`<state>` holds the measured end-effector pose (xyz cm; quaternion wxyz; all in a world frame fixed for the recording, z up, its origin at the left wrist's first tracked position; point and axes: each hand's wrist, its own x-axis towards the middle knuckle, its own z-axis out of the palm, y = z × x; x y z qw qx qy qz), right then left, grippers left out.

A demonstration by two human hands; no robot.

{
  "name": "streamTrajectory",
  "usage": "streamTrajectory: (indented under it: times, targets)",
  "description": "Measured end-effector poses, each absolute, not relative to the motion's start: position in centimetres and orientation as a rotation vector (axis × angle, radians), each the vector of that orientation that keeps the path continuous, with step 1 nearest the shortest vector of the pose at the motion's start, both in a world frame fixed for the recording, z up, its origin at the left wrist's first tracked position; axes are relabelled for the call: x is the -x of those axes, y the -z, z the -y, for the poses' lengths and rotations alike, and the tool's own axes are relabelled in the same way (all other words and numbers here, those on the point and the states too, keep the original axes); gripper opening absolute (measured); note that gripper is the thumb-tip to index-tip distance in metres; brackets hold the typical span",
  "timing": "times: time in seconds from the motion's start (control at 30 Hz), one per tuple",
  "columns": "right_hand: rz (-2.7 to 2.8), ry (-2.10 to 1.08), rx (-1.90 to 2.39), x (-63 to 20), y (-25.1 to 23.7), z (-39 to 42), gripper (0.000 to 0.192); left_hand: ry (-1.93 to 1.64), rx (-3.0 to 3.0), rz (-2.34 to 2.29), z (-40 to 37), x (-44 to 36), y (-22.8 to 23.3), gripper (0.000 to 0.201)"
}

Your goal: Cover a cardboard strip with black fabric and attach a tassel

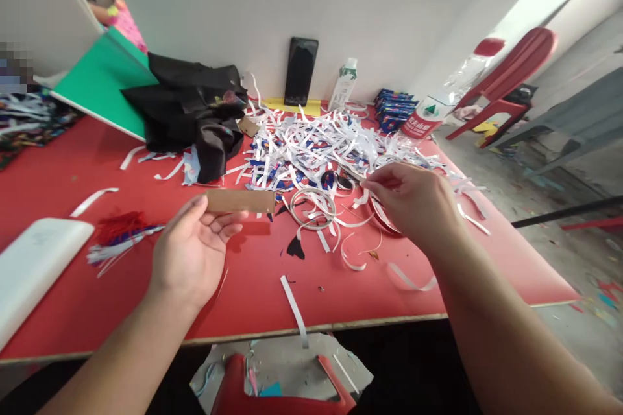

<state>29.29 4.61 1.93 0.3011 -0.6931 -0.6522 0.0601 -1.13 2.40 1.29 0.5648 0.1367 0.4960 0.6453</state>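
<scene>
My left hand [192, 249] holds a flat brown cardboard strip [241, 200] level above the red table [73, 175], pinched at its left end. My right hand [413, 198] pinches the end of a thin tape strip near a red tape roll [384, 217] that lies under the hand. A coil of white backing strip [311, 204] lies between the two hands. Behind them spreads a big heap of white and blue paper strips [321, 142].
Black cloth [195, 107], a green board [97, 78], a black phone [300, 71] against the wall, a white bottle [343, 84], blue packets [394, 109] and a red-white can [422, 118] stand at the back. A white flat object [34, 266] lies left. Red chair [506, 78] right.
</scene>
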Motion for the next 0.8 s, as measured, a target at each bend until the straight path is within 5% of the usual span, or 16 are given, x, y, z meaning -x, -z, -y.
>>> streamTrajectory:
  times: [0.23, 0.57, 0.67, 0.8]
  targets:
    - [1.728, -0.119, 1.777, -28.7, -1.2, -5.8, 0.012, -1.366, -0.417, -1.161, -2.2, 0.5, -0.6, 0.007]
    - [1.878, -0.096, 1.566, -27.3, -0.1, -5.4, 0.03, -1.333, -0.596, -1.085, -0.7, 1.4, 0.7, 0.023]
    - [1.984, -0.332, 1.297, -24.7, -0.2, -4.4, 0.024, -1.312, -0.636, -1.037, -0.3, 1.1, 0.5, 0.02]
    - [2.025, -0.792, 1.042, -21.8, -0.7, -2.7, 0.038, -1.32, -0.689, -0.945, 0.0, 0.5, -0.5, 0.02]
